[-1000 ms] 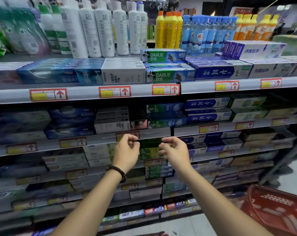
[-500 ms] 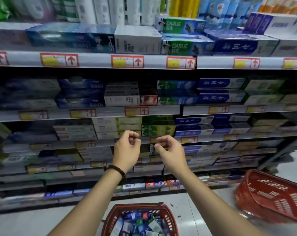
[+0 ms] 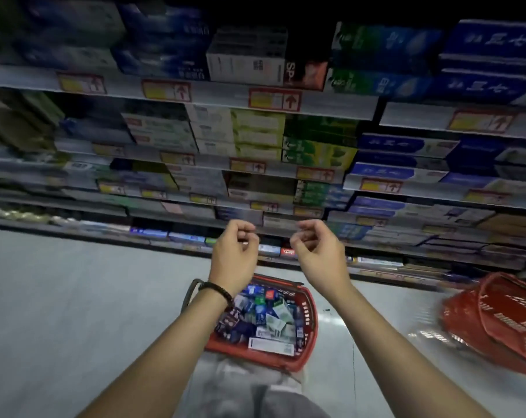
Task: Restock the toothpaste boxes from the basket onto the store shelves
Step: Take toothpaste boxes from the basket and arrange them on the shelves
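Black-banded at the wrist, your left hand [image 3: 236, 256] and your right hand [image 3: 320, 256] hovered side by side before the shelves [image 3: 219, 95], fingers curled in toward the thumbs and gripping nothing. Directly below them the red basket [image 3: 312, 315] sat on the floor [image 3: 74, 297], piled with toothpaste boxes [image 3: 270, 319], so the step in hand looked like the fetch. The next move called for reaching down, uncurling the fingers, and lifting one box off the loose pile.
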A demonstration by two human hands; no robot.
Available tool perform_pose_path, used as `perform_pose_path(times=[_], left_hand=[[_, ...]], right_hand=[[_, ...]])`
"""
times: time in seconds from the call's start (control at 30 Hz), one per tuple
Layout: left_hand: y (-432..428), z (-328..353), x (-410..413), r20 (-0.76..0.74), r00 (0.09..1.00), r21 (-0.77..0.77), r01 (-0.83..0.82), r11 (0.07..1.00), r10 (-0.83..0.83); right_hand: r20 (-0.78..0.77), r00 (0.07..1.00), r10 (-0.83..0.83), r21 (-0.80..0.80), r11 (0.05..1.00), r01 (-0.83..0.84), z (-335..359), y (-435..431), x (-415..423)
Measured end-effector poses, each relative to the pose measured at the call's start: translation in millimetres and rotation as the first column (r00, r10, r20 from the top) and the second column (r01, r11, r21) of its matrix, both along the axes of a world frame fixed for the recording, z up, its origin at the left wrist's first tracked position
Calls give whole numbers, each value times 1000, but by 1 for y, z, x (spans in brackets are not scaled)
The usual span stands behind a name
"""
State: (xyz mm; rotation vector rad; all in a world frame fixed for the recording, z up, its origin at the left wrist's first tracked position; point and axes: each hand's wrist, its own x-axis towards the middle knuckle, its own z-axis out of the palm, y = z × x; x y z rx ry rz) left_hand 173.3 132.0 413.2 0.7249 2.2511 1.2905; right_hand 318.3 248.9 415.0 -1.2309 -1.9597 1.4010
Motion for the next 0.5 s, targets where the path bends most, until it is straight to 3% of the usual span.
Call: perform_pose_path(times=[0.27,0.5], left_hand=[[-36,-69,11,59,997,-98,-51,994,57],[-60,-145,9,88,995,-169,-22,985,38]], right_hand=[[0,1000,-27,-170,985,27,-65,-28,17],[118,984,-137,-235,959,161,-138,-62,13]])
